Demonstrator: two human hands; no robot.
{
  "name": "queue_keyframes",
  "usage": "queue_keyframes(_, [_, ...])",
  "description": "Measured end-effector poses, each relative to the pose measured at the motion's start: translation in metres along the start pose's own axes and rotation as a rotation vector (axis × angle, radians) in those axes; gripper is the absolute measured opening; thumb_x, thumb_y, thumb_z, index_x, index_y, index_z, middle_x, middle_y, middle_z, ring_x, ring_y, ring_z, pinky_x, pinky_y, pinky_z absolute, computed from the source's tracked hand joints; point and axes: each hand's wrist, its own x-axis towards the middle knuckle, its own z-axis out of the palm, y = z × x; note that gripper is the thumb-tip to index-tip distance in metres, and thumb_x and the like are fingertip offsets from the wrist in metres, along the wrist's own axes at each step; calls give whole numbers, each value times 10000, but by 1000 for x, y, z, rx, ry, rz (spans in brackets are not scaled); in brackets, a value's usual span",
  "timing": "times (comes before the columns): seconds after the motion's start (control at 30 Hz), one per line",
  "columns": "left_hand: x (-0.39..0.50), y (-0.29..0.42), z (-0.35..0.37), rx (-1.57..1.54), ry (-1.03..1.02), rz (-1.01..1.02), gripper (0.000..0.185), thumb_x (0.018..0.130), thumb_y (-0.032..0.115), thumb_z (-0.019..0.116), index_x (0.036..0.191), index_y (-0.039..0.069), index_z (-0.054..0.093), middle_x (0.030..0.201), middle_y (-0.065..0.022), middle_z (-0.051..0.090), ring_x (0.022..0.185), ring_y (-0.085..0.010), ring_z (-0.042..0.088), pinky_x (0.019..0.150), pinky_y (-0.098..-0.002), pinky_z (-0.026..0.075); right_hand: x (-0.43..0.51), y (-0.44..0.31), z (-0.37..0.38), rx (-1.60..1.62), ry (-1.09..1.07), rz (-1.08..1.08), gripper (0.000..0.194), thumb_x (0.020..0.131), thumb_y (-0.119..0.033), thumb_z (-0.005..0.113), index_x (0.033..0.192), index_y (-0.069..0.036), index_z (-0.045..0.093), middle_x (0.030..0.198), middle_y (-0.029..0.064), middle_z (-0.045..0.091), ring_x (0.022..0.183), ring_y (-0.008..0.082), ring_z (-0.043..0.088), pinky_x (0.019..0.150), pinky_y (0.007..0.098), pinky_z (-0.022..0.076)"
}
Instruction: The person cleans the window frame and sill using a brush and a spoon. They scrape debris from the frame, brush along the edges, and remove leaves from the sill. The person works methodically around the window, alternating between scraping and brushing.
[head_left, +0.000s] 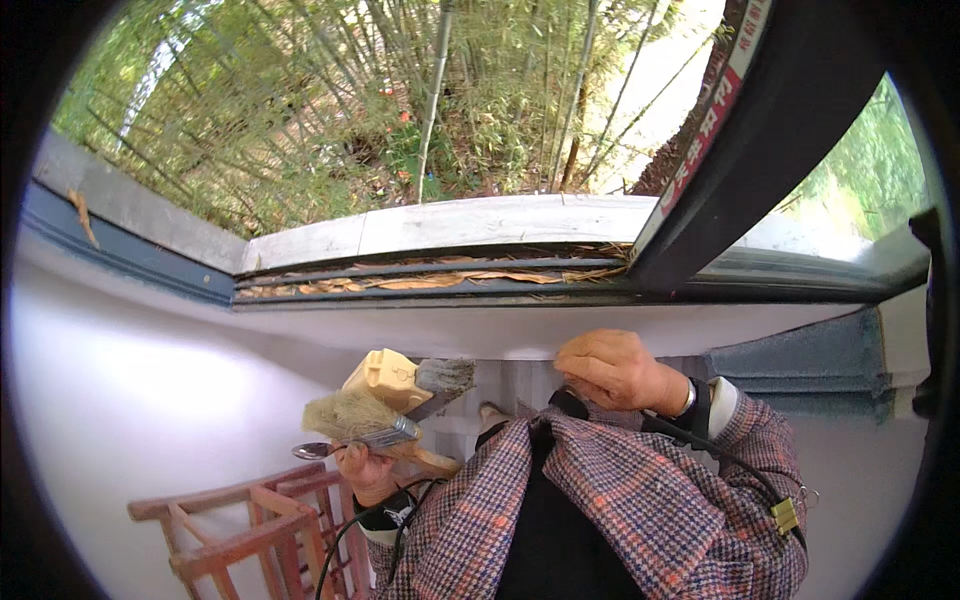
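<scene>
My left hand (365, 466) grips a flat bristle brush (356, 420) with pale bristles and a metal ferrule, along with a metal spoon (313, 451). Behind the brush is a yellow plastic container (381, 376); how it is held is hidden. A grey, dusty piece (446, 375), perhaps a second brush's bristles, juts out to its right. A wooden handle (431, 456) points toward my jacket. My right hand (611, 369) hovers before the wall under the window, fingers curled and palm hidden. Dry leaves (450, 280) and needles lie in the sliding-window track (442, 294).
A dark window frame post (739, 161) stands at the right of the opening. Beyond the pale outer ledge (450, 225) grow bamboo stalks (435, 97). A reddish wooden rack-like piece (247, 517) stands lower left. Blue-grey fabric (802, 360) hangs at right. Cables (720, 450) run along both my sleeves.
</scene>
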Motion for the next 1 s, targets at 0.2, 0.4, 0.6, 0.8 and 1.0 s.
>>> queue_keyframes(0.2, [90, 11, -25, -58, -81, -55, 798, 724, 199, 809, 1395, 12, 419, 1314, -169, 557, 1159, -350, 588, 981, -508, 510, 26, -14, 32, -277, 198, 194, 289, 754, -19, 694, 1034, -8, 625, 969, 138, 655, 835, 318, 652, 695, 400, 534])
queue_keyframes(0.4, [168, 42, -105, 13, -254, -69, 746, 798, 334, 697, 1411, 9, 425, 1325, -151, 563, 1151, -351, 592, 941, -487, 523, 63, -33, 52, -657, 395, 468, 295, 785, -5, 673, 1075, 16, 620, 1014, 186, 639, 854, 367, 641, 738, 415, 533])
queue_keyframes(0.6, [218, 43, -103, 85, -291, -314, 722, 811, 269, 655, 1447, 49, 395, 1368, -150, 533, 1199, -342, 566, 973, -506, 507, 95, -56, 77, -629, 416, 571, 306, 783, 29, 678, 1082, 13, 618, 998, 178, 643, 840, 328, 655, 710, 372, 536])
queue_keyframes(0.8, [226, 40, -35, 35, -531, -507, 662, 832, 155, 654, 1430, 44, 392, 1310, -187, 563, 1147, -337, 608, 915, -452, 553, 133, -68, 91, -407, 427, 446, 322, 796, 22, 677, 1110, 8, 603, 988, 166, 641, 845, 302, 652, 742, 338, 527])
queue_keyframes(1.0, [215, 45, 10, 151, -478, -512, 470, 907, 212, 630, 1301, -8, 496, 1084, -162, 670, 766, -219, 680, 512, -299, 531, 150, -70, 97, -411, 354, 190, 323, 804, -26, 694, 1110, 7, 597, 1009, 180, 640, 864, 336, 645, 742, 393, 536])
